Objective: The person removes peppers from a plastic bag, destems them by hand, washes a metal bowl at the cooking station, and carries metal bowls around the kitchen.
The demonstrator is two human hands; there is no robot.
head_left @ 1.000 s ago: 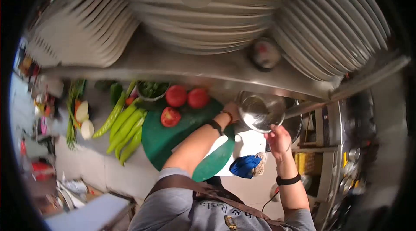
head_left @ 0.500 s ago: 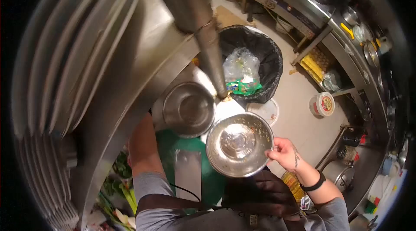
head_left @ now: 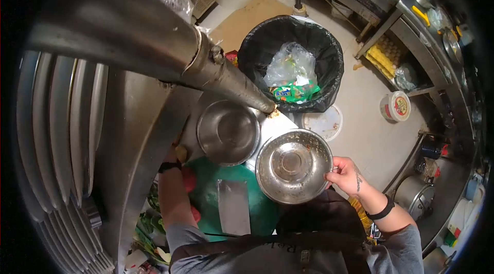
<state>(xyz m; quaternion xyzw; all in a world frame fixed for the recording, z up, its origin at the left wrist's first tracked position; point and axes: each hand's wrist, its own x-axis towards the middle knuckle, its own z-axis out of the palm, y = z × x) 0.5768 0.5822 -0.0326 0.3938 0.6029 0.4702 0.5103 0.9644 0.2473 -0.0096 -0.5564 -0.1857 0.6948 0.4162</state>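
Note:
My right hand (head_left: 346,176) is closed on the rim of a steel bowl (head_left: 270,171), thumb over the edge. The bowl is tilted toward me, and small food bits cling to its inside wall. Left of it stands a second steel bowl (head_left: 208,143), with nothing visible inside. My left hand (head_left: 172,157) reaches forward at the left, by the steel shelf edge; its fingers are mostly hidden. A green rounded surface (head_left: 260,215) with a grey strip (head_left: 233,207) on it lies under the bowls, close to my body.
A bin lined with a black bag (head_left: 329,50) holds plastic wrappers. Stacked plates (head_left: 54,130) and a thick metal pole (head_left: 206,66) are close on the left. A round white lid (head_left: 329,120) and a white tub (head_left: 395,107) are on the floor. Steel counters (head_left: 411,42) run along the right.
My view has shifted, so the bin and pole show more fully. My right hand still holds the bowl. My left forearm has moved, and its dark wristband now shows.

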